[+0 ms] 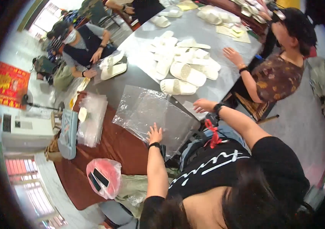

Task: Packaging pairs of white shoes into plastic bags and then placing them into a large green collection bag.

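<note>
My left hand (154,134) rests with spread fingers at the near edge of a clear plastic bag (141,108), which lies flat on the grey tabletop. Fingers apart and nothing in them, my right hand (205,105) is by the table's near right edge. Just beyond it are the nearest white slippers (178,87) of a loose pile (179,57). A black band circles each of my wrists. Whether my left palm presses on the bag or hovers just over it is hard to see.
A stack of clear bags (92,118) lies on a brown cloth (112,139) at left, next to a blue-grey device (69,133). Two phones rest on a pink bundle (104,178). Across the table, a masked co-worker (82,45) has bagged slippers (112,68); another person (280,65) sits right.
</note>
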The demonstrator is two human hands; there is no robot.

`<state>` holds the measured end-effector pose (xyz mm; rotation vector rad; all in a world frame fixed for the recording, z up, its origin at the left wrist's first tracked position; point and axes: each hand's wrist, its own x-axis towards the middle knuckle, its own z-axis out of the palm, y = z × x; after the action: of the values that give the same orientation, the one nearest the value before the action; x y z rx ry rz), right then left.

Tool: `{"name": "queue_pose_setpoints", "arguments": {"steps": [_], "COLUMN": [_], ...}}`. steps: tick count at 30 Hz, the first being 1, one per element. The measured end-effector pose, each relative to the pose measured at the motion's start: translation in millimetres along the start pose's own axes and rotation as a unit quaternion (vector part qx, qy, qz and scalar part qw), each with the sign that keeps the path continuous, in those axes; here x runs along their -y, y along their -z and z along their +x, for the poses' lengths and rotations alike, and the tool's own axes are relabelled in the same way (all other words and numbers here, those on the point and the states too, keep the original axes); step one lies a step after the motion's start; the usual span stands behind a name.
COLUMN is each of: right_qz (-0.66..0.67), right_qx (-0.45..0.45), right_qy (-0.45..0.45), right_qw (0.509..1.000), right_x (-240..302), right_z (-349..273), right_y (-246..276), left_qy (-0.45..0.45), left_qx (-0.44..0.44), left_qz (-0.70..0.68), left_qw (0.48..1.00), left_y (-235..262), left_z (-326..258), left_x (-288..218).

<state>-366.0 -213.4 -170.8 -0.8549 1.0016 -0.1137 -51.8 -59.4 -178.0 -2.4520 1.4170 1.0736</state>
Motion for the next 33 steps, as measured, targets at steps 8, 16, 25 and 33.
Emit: {"name": "queue_pose_setpoints", "arguments": {"steps": [8, 16, 25, 33], "right_qz": [0.033, 0.193, 0.088, -0.142], "right_qx": [-0.076, -0.097, -0.144, -0.358], "right_qy": [-0.019, 0.018, 0.018, 0.191], "right_qw": [0.996, 0.976, 0.986, 0.903], "right_x": [12.1, 45.4, 82.1, 138.9], "right_z": [-7.5, 7.3, 26.2, 40.5], "right_y": [56.8, 67.2, 54.2, 80.9], "left_qy": [0.012, -0.083, -0.177, -0.120], "left_qx": [-0.016, -0.103, -0.145, -0.054], "left_qz": [0.146, 0.148, 0.152, 0.161], "left_qw": [0.989, 0.980, 0.961, 0.978], "left_y": [-0.8, -44.7, -79.1, -65.4], "left_z": [-13.3, -36.8, -62.7, -76.2], "left_x": [-36.0, -31.9, -31.8, -64.7]}}
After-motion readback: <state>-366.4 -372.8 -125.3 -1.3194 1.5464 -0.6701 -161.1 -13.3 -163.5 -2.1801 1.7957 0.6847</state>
